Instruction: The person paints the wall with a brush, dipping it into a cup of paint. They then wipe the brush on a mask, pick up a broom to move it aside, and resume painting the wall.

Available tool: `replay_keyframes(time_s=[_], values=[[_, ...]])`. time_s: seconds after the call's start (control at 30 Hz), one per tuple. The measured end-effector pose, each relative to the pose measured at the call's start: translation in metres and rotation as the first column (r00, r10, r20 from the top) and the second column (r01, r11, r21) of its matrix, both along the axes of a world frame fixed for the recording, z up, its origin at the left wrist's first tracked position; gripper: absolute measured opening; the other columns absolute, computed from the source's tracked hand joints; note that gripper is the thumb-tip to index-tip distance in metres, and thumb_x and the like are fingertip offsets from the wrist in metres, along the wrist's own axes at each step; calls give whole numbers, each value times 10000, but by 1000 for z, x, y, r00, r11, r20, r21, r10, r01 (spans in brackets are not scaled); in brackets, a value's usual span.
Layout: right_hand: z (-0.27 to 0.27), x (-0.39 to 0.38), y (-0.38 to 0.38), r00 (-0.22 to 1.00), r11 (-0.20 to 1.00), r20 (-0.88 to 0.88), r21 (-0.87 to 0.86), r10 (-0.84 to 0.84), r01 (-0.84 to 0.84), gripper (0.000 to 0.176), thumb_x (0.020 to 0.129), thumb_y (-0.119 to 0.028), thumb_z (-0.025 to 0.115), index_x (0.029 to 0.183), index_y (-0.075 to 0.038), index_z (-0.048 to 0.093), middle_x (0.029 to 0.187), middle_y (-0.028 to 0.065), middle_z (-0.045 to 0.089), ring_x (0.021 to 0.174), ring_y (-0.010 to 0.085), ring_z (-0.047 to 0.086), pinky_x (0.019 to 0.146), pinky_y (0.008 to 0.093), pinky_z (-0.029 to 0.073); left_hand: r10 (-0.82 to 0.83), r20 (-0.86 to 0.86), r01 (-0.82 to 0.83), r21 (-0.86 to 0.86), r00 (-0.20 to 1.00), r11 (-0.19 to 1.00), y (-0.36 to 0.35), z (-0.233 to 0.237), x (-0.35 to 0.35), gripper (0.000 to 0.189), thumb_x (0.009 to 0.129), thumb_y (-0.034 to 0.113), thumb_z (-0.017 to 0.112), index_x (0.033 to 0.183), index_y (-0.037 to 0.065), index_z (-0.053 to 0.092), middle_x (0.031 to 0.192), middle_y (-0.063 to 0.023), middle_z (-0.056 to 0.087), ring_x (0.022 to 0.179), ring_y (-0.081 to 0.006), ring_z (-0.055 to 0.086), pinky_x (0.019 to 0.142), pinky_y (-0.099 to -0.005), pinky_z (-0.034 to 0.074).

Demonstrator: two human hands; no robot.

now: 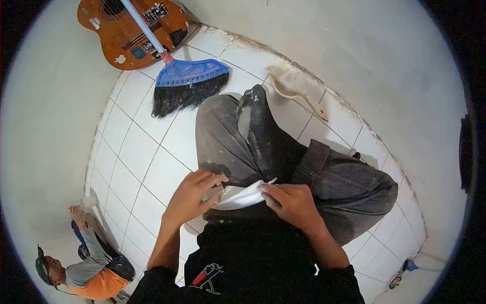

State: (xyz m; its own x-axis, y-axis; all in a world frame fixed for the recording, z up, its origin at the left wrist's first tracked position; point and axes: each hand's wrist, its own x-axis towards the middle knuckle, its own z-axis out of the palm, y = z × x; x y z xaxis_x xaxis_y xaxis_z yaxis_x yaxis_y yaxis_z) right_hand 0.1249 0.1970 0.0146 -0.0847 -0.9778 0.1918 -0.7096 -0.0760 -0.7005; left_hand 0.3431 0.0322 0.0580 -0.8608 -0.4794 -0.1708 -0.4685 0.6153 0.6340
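Observation:
A folded white cloth [241, 196] stretches between my two hands, low over my lap. My left hand [196, 195] pinches its left end between thumb and fingers. At the other end, my right hand [289, 198] has thumb and fingertips closed on the cloth's edge. Under and beyond the cloth are my crossed legs in dusty grey trousers [217, 134]. A dark sock [260, 134] with pale smudges covers the foot pointing away from me.
A blue broom [192, 72] with black bristles leans against a stickered guitar [136, 33] at the back left. A white dipper [291, 91] lies by the wall. Another person [93, 263] sits at the lower left near a white cup [88, 201]. White tiles [147, 164] cover the floor.

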Motion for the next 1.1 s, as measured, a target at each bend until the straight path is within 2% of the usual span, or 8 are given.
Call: replay_keyframes(time_s=[0.23, 0.3, 0.43, 0.57, 0.77, 0.83, 0.93, 1.1], values=[[31, -10, 10, 983, 990, 165, -103, -80, 98, 264, 776, -102, 734, 1029, -100, 660, 803, 89, 687, 656, 230, 674, 575, 331, 557, 63, -102, -46, 155, 993, 987, 17, 35, -6, 322, 745, 48, 719, 1057, 103, 662, 826, -47, 638, 791, -212, 587, 783, -339, 432], [43, -14, 14, 974, 978, 190, -141, -124, 152, 258, 770, -95, 739, 1018, -103, 668, 814, 90, 691, 652, 226, 672, 571, 324, 556, 32, -125, -23, 74, 992, 997, 19, 45, -12, 335, 714, 21, 728, 1038, 74, 662, 814, -40, 647, 745, -185, 587, 754, -324, 435], [64, -14, 25, 931, 944, 282, -169, -229, 284, 243, 764, -78, 750, 996, -97, 682, 827, 79, 688, 653, 224, 654, 625, 316, 546, 286, -419, -361, -110, 862, 926, 45, 67, -43, 256, 654, -19, 747, 883, 41, 649, 809, -68, 678, 721, -169, 606, 680, -288, 455], [54, 1, 29, 835, 911, 451, -105, -315, 400, 228, 771, -78, 751, 987, -64, 680, 848, 88, 649, 724, 212, 640, 673, 322, 525, 127, -462, -240, -194, 878, 951, 67, 61, -79, 240, 674, 25, 768, 879, 66, 649, 796, -50, 683, 778, -205, 612, 735, -323, 448], [28, -6, 34, 700, 882, 546, 195, -461, 429, 254, 804, -96, 728, 1028, 3, 661, 861, 114, 621, 735, 222, 620, 681, 301, 498, 30, -272, -101, -251, 962, 963, 84, 32, -98, 370, 703, 41, 714, 1048, 48, 582, 935, -40, 670, 871, -233, 615, 772, -352, 402], [11, -8, 31, 733, 900, 562, 47, -382, 433, 227, 848, -93, 707, 1046, 8, 664, 814, 31, 577, 581, 45, 433, 502, 221, 342, -12, -266, -42, -195, 964, 980, 84, 23, -95, 320, 735, 33, 645, 1046, 20, 570, 960, -86, 645, 879, -287, 597, 773, -373, 410], [1, -6, 27, 699, 880, 570, 95, -432, 466, 229, 862, -125, 705, 1036, 18, 665, 824, 33, 639, 595, 33, 457, 519, 210, 366, 32, -243, -38, -18, 969, 999, 83, 1, -85, 283, 763, 46, 585, 1041, -3, 559, 966, -158, 594, 857, -357, 556, 778, -418, 421], [1, -13, 28, 618, 848, 592, 264, -518, 458, 184, 815, -135, 726, 952, -17, 697, 821, 59, 705, 617, 63, 554, 563, 238, 442, 93, -277, -96, 3, 956, 995, 76, -8, -85, 274, 741, 53, 647, 1000, 19, 566, 892, -120, 590, 833, -322, 561, 765, -397, 425]])
